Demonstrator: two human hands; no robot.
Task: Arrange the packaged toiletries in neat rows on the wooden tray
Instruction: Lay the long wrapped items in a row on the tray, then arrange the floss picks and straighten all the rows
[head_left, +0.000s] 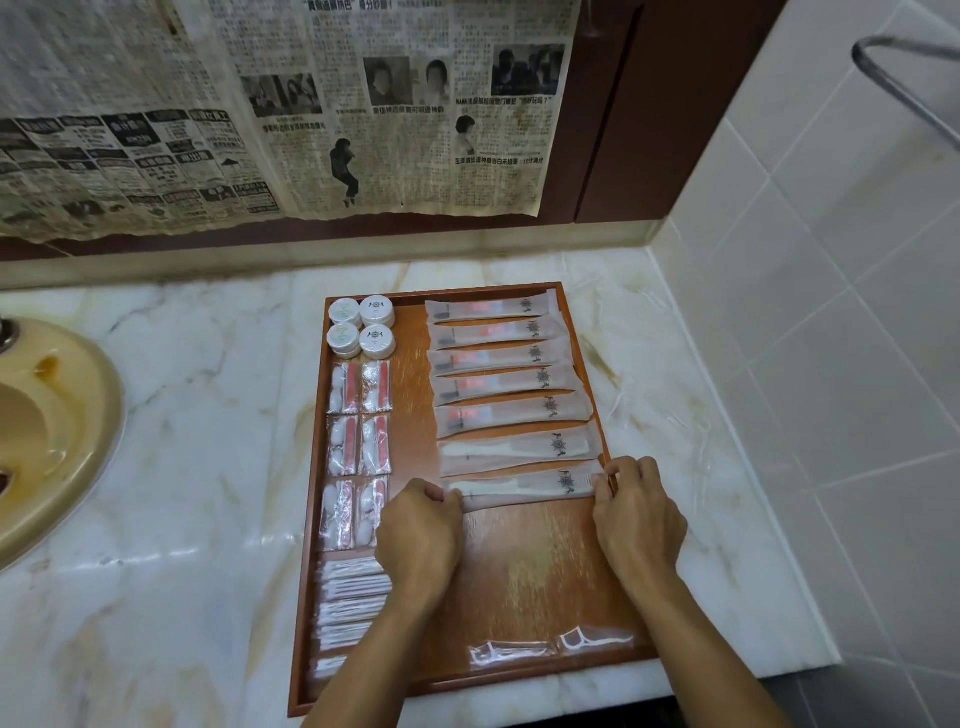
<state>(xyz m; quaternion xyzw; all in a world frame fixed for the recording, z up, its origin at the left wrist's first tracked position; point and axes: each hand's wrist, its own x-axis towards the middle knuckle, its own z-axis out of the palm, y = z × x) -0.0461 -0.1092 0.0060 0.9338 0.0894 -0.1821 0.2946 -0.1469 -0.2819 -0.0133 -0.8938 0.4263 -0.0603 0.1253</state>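
Observation:
A wooden tray (524, 577) lies on a marble counter. Down its right side runs a row of several long frosted packets (498, 358). The nearest packet (524, 487), with a white comb inside, is held at both ends: my left hand (421, 540) pinches its left end and my right hand (636, 512) pinches its right end at the tray's rim. On the left side sit round white soaps (361, 326), several small clear packets with red and white contents (358, 431), and cotton swab packets (350, 597). Two floss pick packets (550, 647) lie at the front right.
The marble counter (197, 415) holds a beige sink (47, 441) at the left. Newspaper (291, 104) covers the back wall. A tiled wall (831, 364) rises close on the right, with a metal bar (904, 83) above.

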